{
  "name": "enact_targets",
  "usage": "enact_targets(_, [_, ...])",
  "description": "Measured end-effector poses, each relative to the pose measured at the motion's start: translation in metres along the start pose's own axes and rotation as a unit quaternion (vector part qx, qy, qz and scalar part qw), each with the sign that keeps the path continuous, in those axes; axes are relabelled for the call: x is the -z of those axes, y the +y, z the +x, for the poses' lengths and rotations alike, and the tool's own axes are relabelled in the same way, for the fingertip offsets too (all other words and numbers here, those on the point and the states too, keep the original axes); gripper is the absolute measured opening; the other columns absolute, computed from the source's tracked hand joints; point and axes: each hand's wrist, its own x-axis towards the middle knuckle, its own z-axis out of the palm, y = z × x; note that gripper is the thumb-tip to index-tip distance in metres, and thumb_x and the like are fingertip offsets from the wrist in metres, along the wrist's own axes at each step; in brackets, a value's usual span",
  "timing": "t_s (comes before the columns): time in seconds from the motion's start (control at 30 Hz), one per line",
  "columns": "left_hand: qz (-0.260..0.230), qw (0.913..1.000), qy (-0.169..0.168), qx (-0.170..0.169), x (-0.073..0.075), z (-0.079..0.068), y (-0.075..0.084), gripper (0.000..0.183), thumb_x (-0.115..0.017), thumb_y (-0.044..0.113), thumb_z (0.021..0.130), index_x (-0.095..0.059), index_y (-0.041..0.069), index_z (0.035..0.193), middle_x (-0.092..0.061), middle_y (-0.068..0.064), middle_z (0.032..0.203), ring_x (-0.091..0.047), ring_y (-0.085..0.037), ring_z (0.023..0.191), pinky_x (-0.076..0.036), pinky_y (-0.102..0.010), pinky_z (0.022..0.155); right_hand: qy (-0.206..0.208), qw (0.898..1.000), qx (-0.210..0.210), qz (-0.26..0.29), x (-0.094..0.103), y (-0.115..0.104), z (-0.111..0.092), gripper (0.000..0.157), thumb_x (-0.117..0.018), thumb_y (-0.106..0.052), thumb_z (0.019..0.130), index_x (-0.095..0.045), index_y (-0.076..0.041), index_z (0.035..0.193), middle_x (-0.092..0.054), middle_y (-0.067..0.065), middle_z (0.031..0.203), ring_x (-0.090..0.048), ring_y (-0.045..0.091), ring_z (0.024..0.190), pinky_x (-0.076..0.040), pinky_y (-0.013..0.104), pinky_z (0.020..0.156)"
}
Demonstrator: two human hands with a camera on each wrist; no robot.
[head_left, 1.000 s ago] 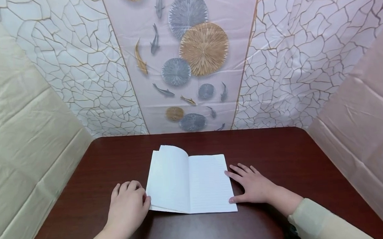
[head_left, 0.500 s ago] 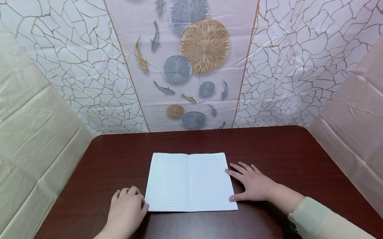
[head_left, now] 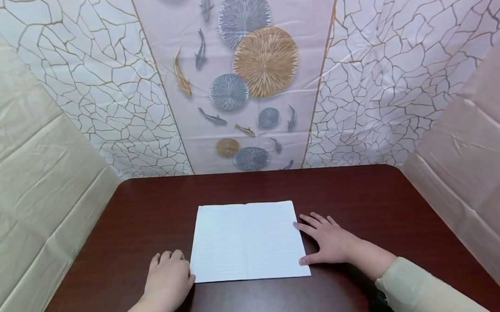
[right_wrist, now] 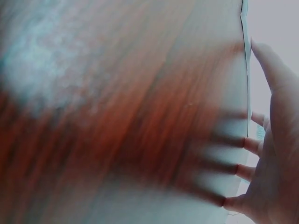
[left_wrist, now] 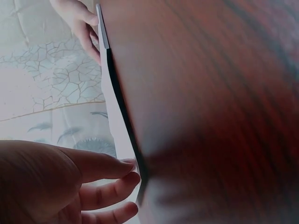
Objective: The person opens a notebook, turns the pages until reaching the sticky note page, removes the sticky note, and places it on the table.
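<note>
An open notebook (head_left: 247, 242) with white ruled pages lies flat near the middle of the table, both pages level. At its lower left corner is my left hand (head_left: 167, 278), fingers curled; in the left wrist view its thumb (left_wrist: 110, 167) and index finger pinch the corner, above a dark cover edge. My right hand (head_left: 333, 241) lies spread at the right side, thumb and index fingertip on the page margin, the other fingertips on the table beyond the edge. The right wrist view shows those straight fingers (right_wrist: 252, 145) reaching down to the tabletop.
The dark red-brown table (head_left: 352, 189) has rounded far corners. A patterned cloth (head_left: 246, 81) with fish and round leaf shapes hangs behind it. Plain pale cloth walls (head_left: 37, 184) rise on both sides.
The raised left leaf has come down flat, and ruled lines now show on the left page. My left hand has shifted slightly down toward the corner. The right hand has stayed in place.
</note>
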Motion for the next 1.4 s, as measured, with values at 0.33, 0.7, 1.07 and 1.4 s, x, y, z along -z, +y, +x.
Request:
enact_targets(0.33, [0.010, 0.9998, -0.017, -0.006, -0.001, 0.002, -0.001, 0.022, -0.075, 0.027, 0.082, -0.066, 0.014, 0.067, -0.059, -0.005, 0.087, -0.057, -0.035, 0.095, -0.037, -0.065, 0.098, -0.011, 1.000, -0.006, 0.001, 0.002, -0.002, -0.001, 0.105, -0.052, -0.089, 0.072, -0.034, -0.027, 0.156, -0.026, 0.007, 0.161, -0.019, 0.040, 0.148, -0.018, 0.071, 0.109])
enact_targets(0.7, [0.006, 0.9998, -0.019, 0.004, 0.000, 0.002, -0.006, 0.028, -0.078, 0.034, 0.080, -0.061, 0.019, 0.065, -0.057, -0.005, 0.085, -0.057, -0.036, 0.094, -0.039, -0.063, 0.096, -0.005, 1.000, -0.008, -0.005, -0.001, -0.002, 0.000, 0.105, -0.053, -0.088, 0.072, -0.033, -0.029, 0.156, -0.025, 0.005, 0.162, -0.018, 0.038, 0.148, -0.017, 0.070, 0.110])
enact_targets(1.07, [0.001, 0.9998, -0.018, 0.008, 0.001, 0.004, -0.006, 0.037, -0.082, 0.035, 0.077, -0.050, 0.018, 0.068, -0.054, -0.004, 0.082, -0.056, -0.035, 0.092, -0.040, -0.063, 0.094, -0.005, 1.000, -0.007, -0.008, -0.001, -0.001, 0.001, 0.104, -0.053, -0.088, 0.072, -0.034, -0.029, 0.156, -0.026, 0.006, 0.162, -0.019, 0.038, 0.148, -0.018, 0.070, 0.110])
enact_targets(1.4, [0.001, 0.9999, 0.003, -0.013, 0.002, 0.019, 0.010, 0.027, -0.079, 0.033, 0.078, -0.058, 0.015, 0.078, -0.054, -0.003, 0.084, -0.052, -0.026, 0.080, -0.042, -0.044, 0.066, -0.001, 1.000, 0.001, -0.004, 0.001, -0.003, 0.002, 0.103, -0.054, -0.087, 0.073, -0.035, -0.028, 0.155, -0.026, 0.006, 0.161, -0.020, 0.039, 0.147, -0.019, 0.072, 0.108])
